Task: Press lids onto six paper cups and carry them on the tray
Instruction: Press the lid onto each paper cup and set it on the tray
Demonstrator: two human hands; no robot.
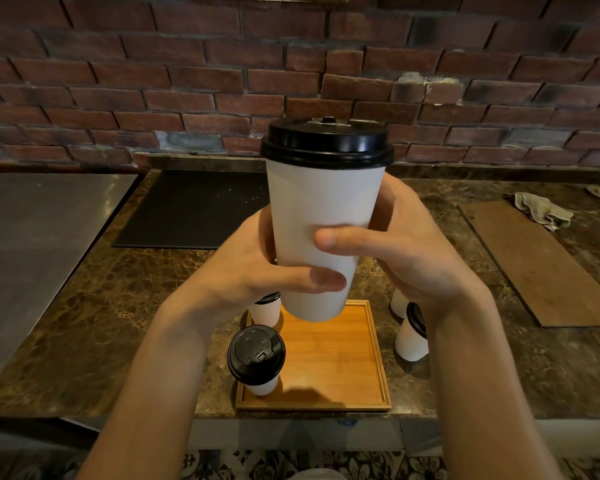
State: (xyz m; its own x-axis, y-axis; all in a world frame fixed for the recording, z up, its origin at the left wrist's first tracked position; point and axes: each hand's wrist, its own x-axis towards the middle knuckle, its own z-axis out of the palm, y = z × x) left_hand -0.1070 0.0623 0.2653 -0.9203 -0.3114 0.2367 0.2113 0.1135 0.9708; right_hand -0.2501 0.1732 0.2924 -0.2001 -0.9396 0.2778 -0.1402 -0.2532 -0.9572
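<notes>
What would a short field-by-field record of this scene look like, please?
tray: wooden, on the marble counter; front cup and rear cup stand lidded on its left side
held cup: white paper, black lid on, raised above the tray
left hand: grips its lower side
right hand: grips the opposite side
counter cups: two right of the tray, partly hidden by the right wrist

The tray (343, 362) lies at the surface's (118, 306) near edge, with a first cup (256, 358) in its near-left corner and a second cup (266, 310) far-left. Just right, off the tray, a third cup (409, 344) stands before a fourth cup (397, 303); a raised cup (323, 209) hangs above.
</notes>
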